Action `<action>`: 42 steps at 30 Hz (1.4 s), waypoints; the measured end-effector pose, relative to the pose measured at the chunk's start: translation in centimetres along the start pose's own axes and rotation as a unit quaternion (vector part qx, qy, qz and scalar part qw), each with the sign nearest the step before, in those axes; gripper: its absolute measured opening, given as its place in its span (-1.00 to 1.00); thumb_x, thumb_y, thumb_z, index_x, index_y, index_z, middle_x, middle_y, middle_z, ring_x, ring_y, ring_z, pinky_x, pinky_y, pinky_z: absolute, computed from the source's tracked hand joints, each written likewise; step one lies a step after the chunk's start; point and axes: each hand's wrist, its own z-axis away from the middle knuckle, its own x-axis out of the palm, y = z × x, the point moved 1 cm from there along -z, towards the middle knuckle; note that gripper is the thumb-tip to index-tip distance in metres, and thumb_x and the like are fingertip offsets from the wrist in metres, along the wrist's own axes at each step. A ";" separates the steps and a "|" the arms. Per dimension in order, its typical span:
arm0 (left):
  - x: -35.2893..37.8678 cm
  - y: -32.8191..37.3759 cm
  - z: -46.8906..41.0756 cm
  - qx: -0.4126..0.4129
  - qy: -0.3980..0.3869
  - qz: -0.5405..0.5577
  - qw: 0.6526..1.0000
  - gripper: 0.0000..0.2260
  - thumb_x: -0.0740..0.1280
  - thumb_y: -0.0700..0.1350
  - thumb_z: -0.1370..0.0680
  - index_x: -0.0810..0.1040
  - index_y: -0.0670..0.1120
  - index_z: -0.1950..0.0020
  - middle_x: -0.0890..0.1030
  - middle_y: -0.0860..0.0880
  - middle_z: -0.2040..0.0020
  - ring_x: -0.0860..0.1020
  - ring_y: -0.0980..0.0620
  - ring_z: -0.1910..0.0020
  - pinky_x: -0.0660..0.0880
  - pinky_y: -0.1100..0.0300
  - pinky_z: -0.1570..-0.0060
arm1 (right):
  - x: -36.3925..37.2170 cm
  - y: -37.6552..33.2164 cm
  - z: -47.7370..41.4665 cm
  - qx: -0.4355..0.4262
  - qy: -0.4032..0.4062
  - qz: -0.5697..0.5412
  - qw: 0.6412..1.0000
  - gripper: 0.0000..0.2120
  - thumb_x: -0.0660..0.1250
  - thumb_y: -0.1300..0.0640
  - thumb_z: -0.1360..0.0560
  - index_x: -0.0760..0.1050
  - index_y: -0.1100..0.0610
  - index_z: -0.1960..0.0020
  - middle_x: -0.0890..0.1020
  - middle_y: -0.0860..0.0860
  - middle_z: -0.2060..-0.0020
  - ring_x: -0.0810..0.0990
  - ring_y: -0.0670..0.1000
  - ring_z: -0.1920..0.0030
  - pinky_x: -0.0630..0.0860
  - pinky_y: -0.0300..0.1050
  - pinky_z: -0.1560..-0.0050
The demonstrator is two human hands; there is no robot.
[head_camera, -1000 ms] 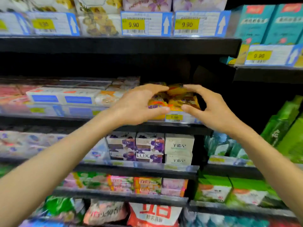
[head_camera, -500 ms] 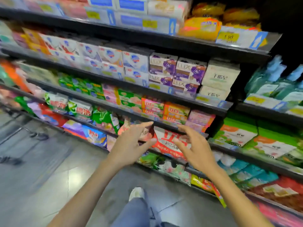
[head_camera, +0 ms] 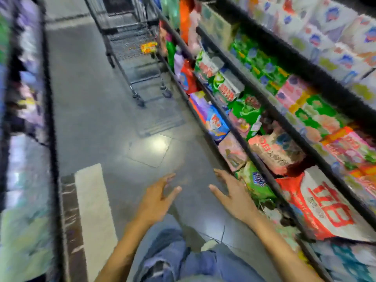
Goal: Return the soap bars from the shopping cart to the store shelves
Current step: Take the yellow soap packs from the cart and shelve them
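Note:
My left hand and my right hand hang out in front of me over the aisle floor, fingers spread and holding nothing. Up the aisle stands the wire shopping cart, close against the shelves. A yellow-orange soap pack lies in its basket. The store shelves run along my right side, packed with soap boxes and bagged goods. The view is blurred by motion.
A second shelf unit lines the left side of the aisle. Grey tiled floor lies between me and the cart. A pale mat sits on the floor at the left. My jeans-clad legs show at the bottom.
My view has swung left and down from the shelf face toward the aisle and cart. Both hands left the yellow packs on the shelf and dropped, empty.

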 end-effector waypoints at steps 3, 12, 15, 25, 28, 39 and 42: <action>-4.7 -3.8 -0.2 -0.054 0.044 0.030 0.997 -0.61 0.31 -0.03 -0.55 0.39 0.01 -0.37 0.50 0.03 -0.28 0.46 0.15 -0.19 0.30 0.44 -0.07 | 3.0 -4.0 -4.7 -0.026 -0.043 0.011 0.999 -0.43 0.23 -0.17 -0.45 0.40 0.11 -0.36 0.54 0.05 -0.24 0.52 0.05 -0.24 0.41 -0.01 -0.27; -18.6 -11.5 -5.2 -0.137 0.106 0.019 0.985 -0.56 0.26 0.14 -0.53 0.38 0.09 -0.38 0.52 0.04 -0.29 0.50 0.05 -0.23 0.43 0.06 -0.26 | 10.8 -14.4 -17.7 -0.063 -0.105 0.033 0.992 -0.55 0.30 -0.02 -0.53 0.37 0.10 -0.37 0.53 0.00 -0.25 0.51 0.00 -0.24 0.39 -0.17 -0.19; -22.7 -12.2 -8.8 -0.134 0.106 0.010 0.985 -0.56 0.26 0.14 -0.54 0.37 0.08 -0.40 0.50 0.03 -0.31 0.49 0.02 -0.24 0.44 0.03 -0.25 | 12.3 -17.2 -20.9 -0.058 -0.111 0.032 0.992 -0.54 0.28 -0.03 -0.53 0.36 0.10 -0.38 0.53 0.01 -0.26 0.50 0.03 -0.25 0.43 -0.04 -0.23; -35.0 -13.8 -23.8 -0.120 0.116 0.017 0.986 -0.59 0.25 0.12 -0.54 0.41 0.04 -0.37 0.52 0.03 -0.29 0.49 0.04 -0.23 0.41 0.14 -0.21 | 16.4 -23.9 -36.3 -0.045 -0.140 0.018 0.989 -0.55 0.30 0.02 -0.53 0.37 0.12 -0.37 0.54 0.06 -0.25 0.52 0.05 -0.19 0.36 -0.21 -0.11; -39.4 -14.5 -27.4 -0.144 0.131 0.029 0.980 -0.59 0.26 0.11 -0.54 0.41 0.05 -0.36 0.53 0.03 -0.26 0.52 0.04 -0.20 0.44 0.14 -0.17 | 17.4 -28.1 -42.8 -0.072 -0.165 0.009 0.984 -0.55 0.28 0.02 -0.54 0.35 0.10 -0.39 0.51 0.05 -0.28 0.50 0.04 -0.21 0.40 -0.13 -0.18; -51.7 -18.3 -34.8 -0.234 0.247 0.102 0.935 -0.67 0.30 0.00 -0.55 0.45 0.00 -0.31 0.52 0.10 -0.13 0.49 0.10 -0.15 0.39 0.21 -0.18 | 22.3 -43.4 -62.8 -0.185 -0.259 0.036 0.947 -0.54 0.23 -0.05 -0.55 0.30 0.04 -0.41 0.49 0.03 -0.29 0.47 0.05 -0.26 0.41 -0.12 -0.17; -54.5 -20.2 -38.2 -0.244 0.247 0.117 0.930 -0.66 0.30 0.02 -0.54 0.46 0.02 -0.30 0.54 0.10 -0.17 0.50 0.11 -0.16 0.38 0.22 -0.20 | 24.1 -45.9 -67.2 -0.182 -0.264 0.029 0.947 -0.56 0.24 -0.04 -0.55 0.31 0.02 -0.40 0.50 0.04 -0.28 0.48 0.05 -0.25 0.43 -0.15 -0.11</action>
